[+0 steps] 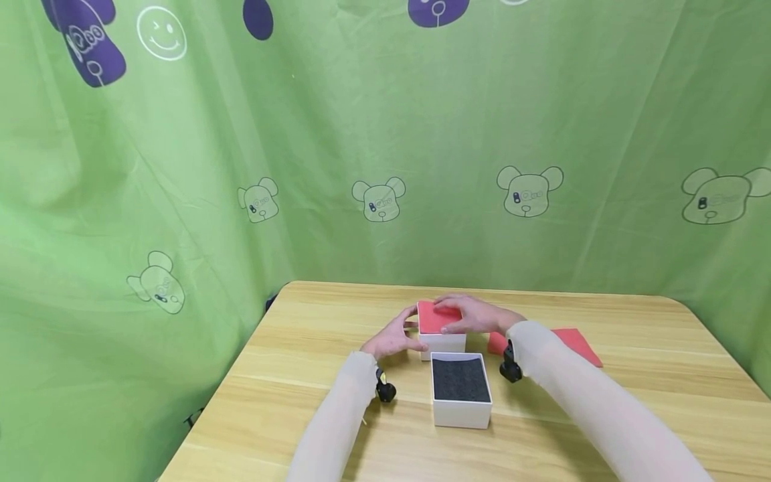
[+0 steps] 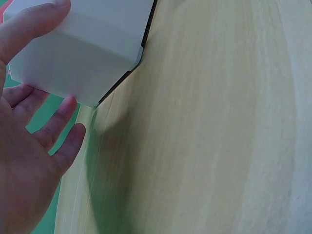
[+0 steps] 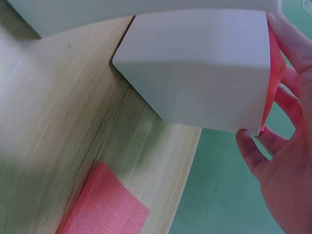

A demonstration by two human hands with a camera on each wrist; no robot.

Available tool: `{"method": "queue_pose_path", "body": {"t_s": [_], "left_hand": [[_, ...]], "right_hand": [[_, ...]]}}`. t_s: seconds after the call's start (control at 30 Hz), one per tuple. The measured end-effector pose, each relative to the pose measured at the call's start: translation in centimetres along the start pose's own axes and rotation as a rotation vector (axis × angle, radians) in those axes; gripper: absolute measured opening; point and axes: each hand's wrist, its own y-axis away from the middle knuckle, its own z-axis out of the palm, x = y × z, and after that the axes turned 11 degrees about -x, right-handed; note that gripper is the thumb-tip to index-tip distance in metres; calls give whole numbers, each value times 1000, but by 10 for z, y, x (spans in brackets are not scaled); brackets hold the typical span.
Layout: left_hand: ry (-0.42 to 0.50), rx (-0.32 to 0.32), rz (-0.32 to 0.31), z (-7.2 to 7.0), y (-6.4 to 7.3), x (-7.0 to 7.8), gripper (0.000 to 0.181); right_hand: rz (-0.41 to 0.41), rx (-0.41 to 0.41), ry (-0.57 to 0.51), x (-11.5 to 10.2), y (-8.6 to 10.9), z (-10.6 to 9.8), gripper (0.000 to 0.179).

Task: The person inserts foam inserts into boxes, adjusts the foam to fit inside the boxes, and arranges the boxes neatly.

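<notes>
A white box (image 1: 442,345) with a red sheet (image 1: 430,316) over its top stands toward the back of the table. My left hand (image 1: 393,337) holds this box at its left side, the thumb on the near face and the fingers on another face. Over the top reaches my right hand (image 1: 472,314), its fingers touching the red sheet and the box's upper edge; in the right wrist view the sheet (image 3: 274,73) bulges slightly past the rim. Directly in front stands a second white box (image 1: 462,414) with a dark grey pad (image 1: 460,379) inside.
Another red sheet (image 1: 576,345) lies flat on the wooden table (image 1: 650,395), partly hidden behind the right forearm. A green curtain (image 1: 458,248) with bear drawings hangs behind the table's back edge and at the left.
</notes>
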Motion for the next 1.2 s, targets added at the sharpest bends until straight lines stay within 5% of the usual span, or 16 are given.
{"method": "queue_pose_path", "body": {"t_s": [0.7,0.97,1.2], "left_hand": [[3,6,-10,-1,0,-1,100],[-8,17,-5,1,1,1,98],[21,-2,-1,3,6,17,99]], "right_hand": [[17,19,62,2,-4,3,60],[44,22,47,1,9,-3,63],[57,26,33,5,18,-5,60]]}}
